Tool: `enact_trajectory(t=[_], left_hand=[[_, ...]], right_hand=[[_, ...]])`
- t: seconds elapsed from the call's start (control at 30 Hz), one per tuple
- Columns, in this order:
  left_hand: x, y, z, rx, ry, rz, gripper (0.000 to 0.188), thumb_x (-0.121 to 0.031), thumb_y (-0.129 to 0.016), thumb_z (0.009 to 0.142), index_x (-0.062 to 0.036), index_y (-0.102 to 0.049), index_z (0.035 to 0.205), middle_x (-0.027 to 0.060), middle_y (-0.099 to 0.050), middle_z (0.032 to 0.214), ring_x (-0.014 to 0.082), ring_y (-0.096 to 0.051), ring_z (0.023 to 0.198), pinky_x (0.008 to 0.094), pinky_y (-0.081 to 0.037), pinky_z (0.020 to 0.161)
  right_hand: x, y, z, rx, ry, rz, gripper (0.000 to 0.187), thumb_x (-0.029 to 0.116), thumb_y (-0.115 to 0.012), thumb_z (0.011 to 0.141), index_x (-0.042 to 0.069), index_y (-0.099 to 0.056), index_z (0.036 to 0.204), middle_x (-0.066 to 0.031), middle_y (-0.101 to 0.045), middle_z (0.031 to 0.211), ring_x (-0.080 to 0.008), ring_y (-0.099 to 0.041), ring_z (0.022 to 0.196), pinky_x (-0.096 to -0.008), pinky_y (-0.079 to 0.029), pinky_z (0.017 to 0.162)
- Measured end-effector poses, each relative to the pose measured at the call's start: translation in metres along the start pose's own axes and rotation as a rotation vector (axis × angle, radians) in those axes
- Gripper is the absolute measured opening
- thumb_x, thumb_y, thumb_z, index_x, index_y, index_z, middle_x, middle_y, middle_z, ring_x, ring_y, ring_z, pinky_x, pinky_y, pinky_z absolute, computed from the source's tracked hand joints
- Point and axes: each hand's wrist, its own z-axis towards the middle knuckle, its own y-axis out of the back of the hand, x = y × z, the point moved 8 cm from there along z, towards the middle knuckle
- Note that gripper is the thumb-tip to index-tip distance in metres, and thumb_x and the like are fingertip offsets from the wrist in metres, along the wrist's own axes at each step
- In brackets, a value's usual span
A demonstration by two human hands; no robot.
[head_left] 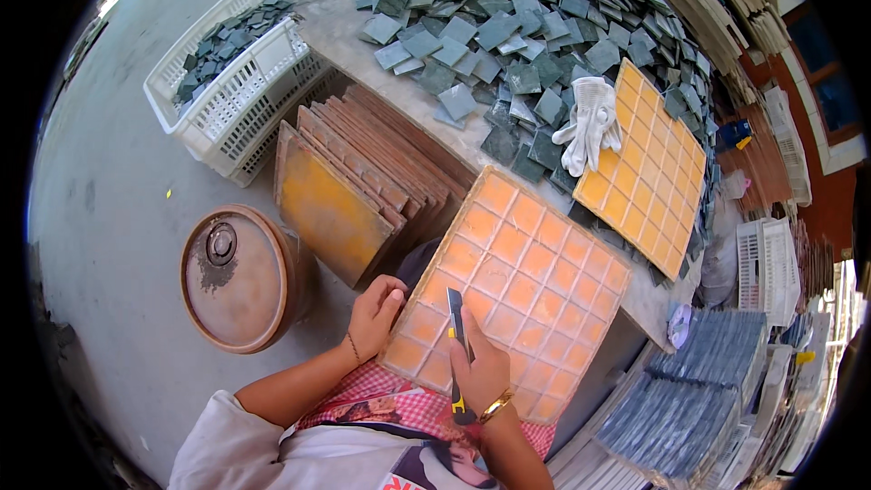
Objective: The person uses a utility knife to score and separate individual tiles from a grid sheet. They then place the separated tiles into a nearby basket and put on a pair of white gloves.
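Note:
An orange grid mould tray [535, 263] with square cells leans from my lap up against the table edge. My left hand [374, 311] grips its lower left edge. My right hand [481, 372] lies on the tray's lower part and holds a utility knife [456, 319] with a yellow and black handle, blade pointing up over the cells. A second orange grid tray [649, 172] lies on the table beyond, with a pair of white gloves [588, 122] at its left edge.
Several loose grey-green square tiles [508, 27] are heaped on the table. Brown trays [363, 181] lean in a stack at left. A white crate [240, 82] holds more tiles. A rusty drum lid [234, 277] stands on the floor. Stacked blue-grey tile sheets [689, 399] lie at right.

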Motion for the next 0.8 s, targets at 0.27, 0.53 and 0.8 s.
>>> enact_trajectory(t=[0.27,0.53,0.8], left_hand=[[-0.021,-0.009,-0.004,0.151,-0.199,0.442,0.020,-0.015,-0.060,0.085,0.0018,-0.057,0.096,0.0168,-0.053,0.084,0.0320,-0.055,0.077,0.0346,-0.045,0.069],[-0.015,-0.010,-0.004,0.136,-0.205,0.344,0.015,-0.010,-0.055,0.086,0.0021,-0.056,0.094,0.0176,-0.052,0.083,0.0327,-0.054,0.076,0.0352,-0.044,0.069],[-0.017,-0.011,-0.006,0.088,-0.224,0.389,0.013,-0.009,-0.052,0.087,0.0021,-0.054,0.093,0.0186,-0.050,0.082,0.0358,-0.053,0.076,0.0366,-0.043,0.068]], right_hand=[[-0.011,0.031,0.019,0.016,0.313,-0.264,0.057,0.028,-0.062,0.086,0.021,-0.042,0.139,-0.0109,-0.060,0.069,-0.0287,-0.060,0.057,-0.0400,-0.048,0.051],[-0.012,0.032,0.060,0.320,0.539,-0.625,0.051,0.033,-0.058,0.087,0.034,-0.044,0.136,-0.0025,-0.056,0.067,-0.0211,-0.057,0.056,-0.0340,-0.045,0.046],[-0.013,0.016,0.039,0.283,0.490,-0.549,0.050,0.033,-0.057,0.088,0.029,-0.044,0.136,-0.0037,-0.056,0.066,-0.0214,-0.058,0.055,-0.0345,-0.047,0.047]])
